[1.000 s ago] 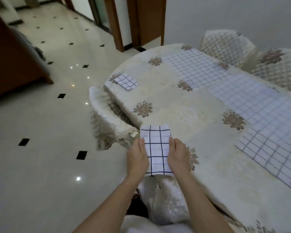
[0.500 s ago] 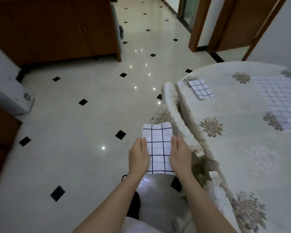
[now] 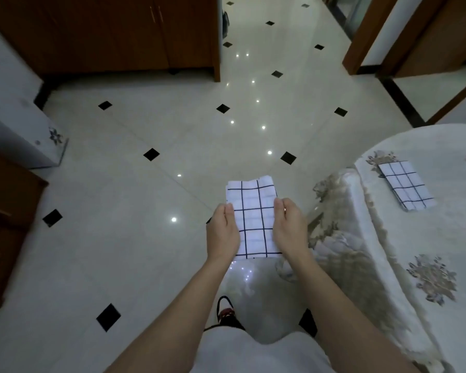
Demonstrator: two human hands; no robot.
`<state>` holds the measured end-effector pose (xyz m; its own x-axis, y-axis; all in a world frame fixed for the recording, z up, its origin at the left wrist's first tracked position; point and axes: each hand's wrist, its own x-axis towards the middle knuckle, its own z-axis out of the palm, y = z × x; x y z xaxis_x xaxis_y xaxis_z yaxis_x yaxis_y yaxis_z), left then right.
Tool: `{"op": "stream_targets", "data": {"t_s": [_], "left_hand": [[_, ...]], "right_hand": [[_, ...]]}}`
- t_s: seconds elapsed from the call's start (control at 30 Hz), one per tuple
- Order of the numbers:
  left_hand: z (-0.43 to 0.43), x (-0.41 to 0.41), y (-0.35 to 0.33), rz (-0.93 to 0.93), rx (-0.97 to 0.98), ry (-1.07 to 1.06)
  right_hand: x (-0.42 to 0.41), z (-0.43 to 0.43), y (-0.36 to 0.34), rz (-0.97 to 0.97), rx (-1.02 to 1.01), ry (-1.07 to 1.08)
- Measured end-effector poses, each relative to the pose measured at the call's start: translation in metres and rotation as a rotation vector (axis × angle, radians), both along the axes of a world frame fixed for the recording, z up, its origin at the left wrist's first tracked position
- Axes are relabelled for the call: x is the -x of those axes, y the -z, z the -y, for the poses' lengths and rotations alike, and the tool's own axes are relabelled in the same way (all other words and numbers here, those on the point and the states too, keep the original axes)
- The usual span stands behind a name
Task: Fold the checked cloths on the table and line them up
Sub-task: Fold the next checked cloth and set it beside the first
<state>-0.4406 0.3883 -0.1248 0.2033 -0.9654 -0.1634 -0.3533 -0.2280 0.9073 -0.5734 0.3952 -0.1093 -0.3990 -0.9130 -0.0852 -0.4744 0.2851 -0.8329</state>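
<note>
Out over the floor (image 3: 145,200), carried off the table (image 3: 447,238) since a second ago: folded checked cloth (image 3: 253,219) pinched by both edges between left hand (image 3: 223,232) and right hand (image 3: 291,227), probably bound for the first folded cloth (image 3: 405,184) to start the line.

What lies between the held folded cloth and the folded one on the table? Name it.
In the head view, the covered chair back stands between the held cloth and the folded cloth on the table.

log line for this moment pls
stage: carrying | left hand + right hand: hold folded checked cloth above floor | second folded cloth: on table
</note>
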Motion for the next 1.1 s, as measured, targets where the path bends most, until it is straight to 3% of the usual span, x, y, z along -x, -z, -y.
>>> {"op": "stream_targets", "data": {"t_s": [0.43, 0.83, 1.1], "left_hand": [[0.190, 0.002, 0.010, 0.023, -0.017, 0.067], [0.425, 0.104, 0.006, 0.097, -0.008, 0.207], [0.528, 0.176, -0.001, 0.122, 0.026, 0.314]], "right_hand": [[0.005, 0.180, 0.010, 0.101, -0.088, 0.077], [0.106, 0.397, 0.006, 0.152, -0.052, 0.200], [0.172, 0.485, -0.001, 0.139, -0.048, 0.322]]}}
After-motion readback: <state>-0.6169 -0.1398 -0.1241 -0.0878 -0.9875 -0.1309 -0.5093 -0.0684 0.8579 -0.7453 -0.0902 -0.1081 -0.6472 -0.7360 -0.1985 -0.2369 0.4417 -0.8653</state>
